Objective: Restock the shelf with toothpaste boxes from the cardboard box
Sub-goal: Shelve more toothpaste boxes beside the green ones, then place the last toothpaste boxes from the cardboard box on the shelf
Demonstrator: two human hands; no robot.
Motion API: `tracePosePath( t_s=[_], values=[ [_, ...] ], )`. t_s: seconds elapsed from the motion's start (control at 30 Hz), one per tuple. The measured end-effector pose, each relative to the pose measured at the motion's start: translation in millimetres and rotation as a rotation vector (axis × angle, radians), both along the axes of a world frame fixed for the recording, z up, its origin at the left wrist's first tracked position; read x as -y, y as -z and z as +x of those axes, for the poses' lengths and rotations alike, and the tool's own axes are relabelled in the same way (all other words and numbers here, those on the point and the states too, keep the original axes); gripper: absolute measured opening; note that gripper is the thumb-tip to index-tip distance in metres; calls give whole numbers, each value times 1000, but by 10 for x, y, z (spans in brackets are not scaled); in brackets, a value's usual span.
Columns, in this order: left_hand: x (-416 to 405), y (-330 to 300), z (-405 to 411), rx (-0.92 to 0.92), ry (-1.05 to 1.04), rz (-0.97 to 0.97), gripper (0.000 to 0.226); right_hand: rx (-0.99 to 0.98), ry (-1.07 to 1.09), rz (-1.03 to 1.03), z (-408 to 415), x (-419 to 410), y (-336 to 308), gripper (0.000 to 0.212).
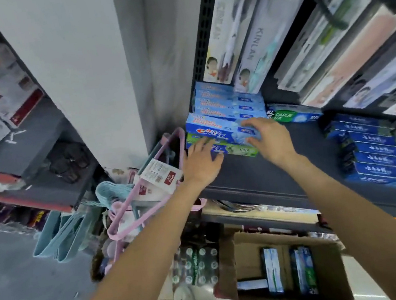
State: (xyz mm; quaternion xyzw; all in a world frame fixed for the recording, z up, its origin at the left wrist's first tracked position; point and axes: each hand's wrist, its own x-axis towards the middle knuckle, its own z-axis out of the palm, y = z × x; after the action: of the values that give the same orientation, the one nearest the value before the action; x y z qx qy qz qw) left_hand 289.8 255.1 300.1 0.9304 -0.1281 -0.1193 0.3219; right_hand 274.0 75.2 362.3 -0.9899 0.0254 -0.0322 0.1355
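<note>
A blue Crest toothpaste box [219,127] lies on top of a green toothpaste box [237,150] at the left end of the dark shelf [284,173]. My left hand [204,164] rests with spread fingers on the left end of the green box. My right hand [266,137] curls over the right ends of both boxes, fingertips on the blue one. More blue boxes [225,100] are stacked behind. On the floor below, the open cardboard box [326,259] holds several toothpaste boxes [272,270].
A Darlie box [293,113] lies to the right on the same shelf, and a row of dark blue boxes [374,148] further right. Toothbrush packs [250,38] hang above. Pink and blue hangers [123,206] crowd the left of the shelf. Bottled water [197,264] stands beside the cardboard box.
</note>
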Motion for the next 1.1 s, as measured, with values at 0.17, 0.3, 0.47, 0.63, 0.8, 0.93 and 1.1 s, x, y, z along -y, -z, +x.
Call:
tracePosePath(
  t_s=[0.17,0.3,0.47,0.63,0.8,0.93,1.1],
  values=[
    [-104,166,166,90,121,251,62,14,-1,-211,298,169,254,41],
    [-90,190,74,180,77,234,56,77,82,-171,89,119,291,51],
    [54,58,-445,296,31,-31,40,242,-9,13,-960,75,276,28],
    [96,27,-1226,169,92,-276,27,-167,64,187,-2341,569,429,24],
    [162,289,-1993,-53,172,-37,23,-348,260,221,-3302,1274,798,23],
    [331,789,-2527,-117,17,332,27,-419,264,257,-3712,1728,1236,18],
    [526,1372,-3002,-292,-334,169,21,-540,261,330,-3881,1986,1937,25]
  ],
)
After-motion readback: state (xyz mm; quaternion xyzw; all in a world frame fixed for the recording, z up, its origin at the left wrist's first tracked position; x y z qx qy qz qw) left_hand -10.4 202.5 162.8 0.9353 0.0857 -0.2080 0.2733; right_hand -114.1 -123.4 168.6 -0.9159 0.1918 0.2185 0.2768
